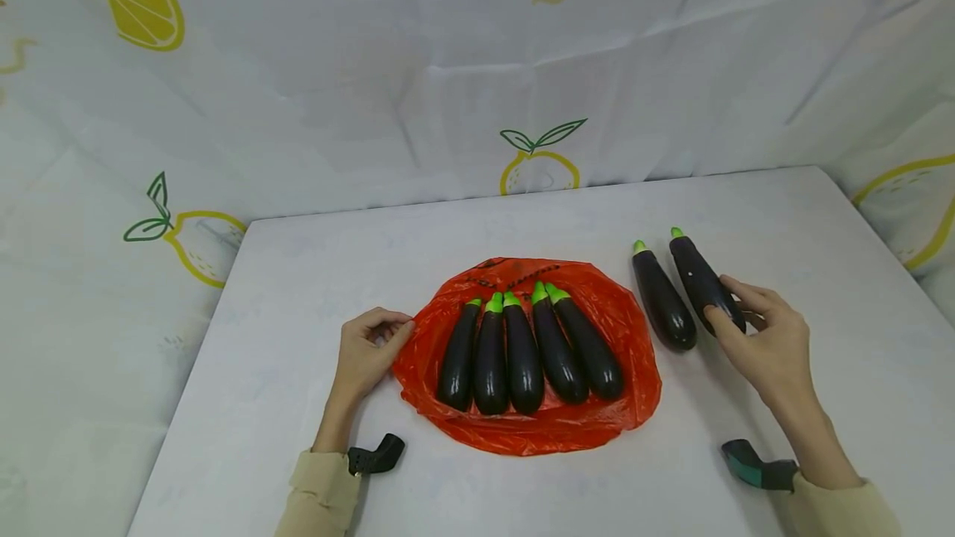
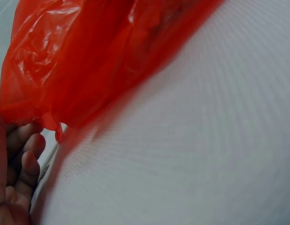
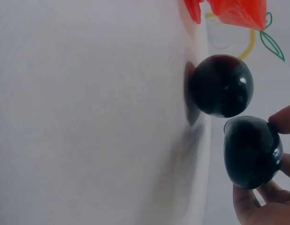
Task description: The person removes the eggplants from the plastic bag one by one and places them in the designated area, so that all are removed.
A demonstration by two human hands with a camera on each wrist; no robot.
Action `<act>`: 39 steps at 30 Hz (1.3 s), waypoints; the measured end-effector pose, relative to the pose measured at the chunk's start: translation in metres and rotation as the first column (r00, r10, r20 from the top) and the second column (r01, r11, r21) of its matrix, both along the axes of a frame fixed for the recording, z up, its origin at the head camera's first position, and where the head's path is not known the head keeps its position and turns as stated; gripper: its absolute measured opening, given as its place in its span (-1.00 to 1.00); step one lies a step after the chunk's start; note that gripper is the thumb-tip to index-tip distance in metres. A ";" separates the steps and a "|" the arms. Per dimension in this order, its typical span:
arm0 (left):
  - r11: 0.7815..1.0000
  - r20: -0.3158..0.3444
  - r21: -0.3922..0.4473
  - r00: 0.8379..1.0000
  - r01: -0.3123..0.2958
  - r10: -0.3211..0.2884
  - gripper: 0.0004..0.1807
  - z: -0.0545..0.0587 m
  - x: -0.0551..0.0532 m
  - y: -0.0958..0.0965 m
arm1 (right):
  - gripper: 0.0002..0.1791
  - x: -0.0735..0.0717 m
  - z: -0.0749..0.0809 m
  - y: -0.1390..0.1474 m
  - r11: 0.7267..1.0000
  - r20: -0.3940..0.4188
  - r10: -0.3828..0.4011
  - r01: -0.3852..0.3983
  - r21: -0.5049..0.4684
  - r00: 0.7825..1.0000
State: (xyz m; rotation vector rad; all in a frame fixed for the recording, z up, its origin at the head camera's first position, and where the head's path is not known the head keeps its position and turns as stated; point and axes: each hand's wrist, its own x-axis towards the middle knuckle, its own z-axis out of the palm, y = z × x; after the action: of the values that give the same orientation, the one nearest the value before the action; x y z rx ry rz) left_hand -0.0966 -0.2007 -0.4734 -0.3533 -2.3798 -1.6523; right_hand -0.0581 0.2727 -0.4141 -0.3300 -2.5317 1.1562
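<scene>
My left hand [image 1: 370,348] pinches the left edge of a red plastic bag [image 1: 528,434] between thumb and fingers. On the spread bag several dark eggplants [image 1: 524,363] lie side by side, green stems pointing away from me. To the right, my right hand [image 1: 768,342] grips an eggplant [image 1: 695,276] near its thick end. Another eggplant [image 1: 660,297] lies just left of the held one, outside the bag. In the right wrist view the held eggplant [image 3: 253,152] appears end-on between thumb and fingers, beside the round end of the other eggplant [image 3: 221,86].
A white table [image 1: 261,297] bears everything. Behind it hangs a white cloth [image 1: 336,106] with lemon drawings. Each wrist wears a dark camera mount, the left mount [image 1: 375,455] close to the bag's lower left side.
</scene>
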 end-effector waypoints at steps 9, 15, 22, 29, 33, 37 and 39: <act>1.000 0.008 -0.006 1.000 0.004 -0.004 -0.92 0.000 0.001 0.000 | -0.49 0.001 -0.005 0.005 0.999 0.049 0.037 -0.038 0.027 0.998; 1.000 0.011 -0.009 1.000 0.008 -0.008 -0.92 0.001 0.002 0.001 | -0.49 0.000 -0.008 0.008 0.996 0.059 0.076 -0.078 0.039 0.995; 1.000 0.001 -0.007 1.000 -0.002 0.002 -0.90 -0.001 0.001 0.000 | -0.47 0.000 -0.010 0.008 0.990 0.077 0.127 -0.131 0.058 0.989; 1.000 -0.007 -0.011 1.000 0.000 0.000 -0.89 -0.001 0.001 -0.001 | -0.45 -0.001 -0.009 0.006 0.986 0.127 0.131 -0.142 0.082 0.983; 1.000 0.001 -0.010 1.000 -0.001 0.001 -0.89 -0.002 0.000 -0.001 | -0.45 -0.001 -0.009 0.005 0.986 0.118 0.138 -0.147 0.077 0.983; 1.000 0.001 -0.007 1.000 0.000 0.000 -0.89 -0.003 0.000 0.000 | -0.46 -0.001 -0.009 0.004 0.987 0.105 0.137 -0.145 0.067 0.985; 1.000 -0.001 -0.005 1.000 -0.002 0.002 -0.89 -0.002 0.001 0.000 | -0.46 -0.001 -0.009 0.004 0.987 0.107 0.136 -0.143 0.067 0.985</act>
State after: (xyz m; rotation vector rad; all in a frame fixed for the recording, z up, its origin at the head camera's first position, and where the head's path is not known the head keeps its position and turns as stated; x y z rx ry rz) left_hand -0.0960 -0.2004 -0.4754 -0.3529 -2.3832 -1.6455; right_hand -0.0588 0.2767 -0.4235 -0.1998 -2.7172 1.1166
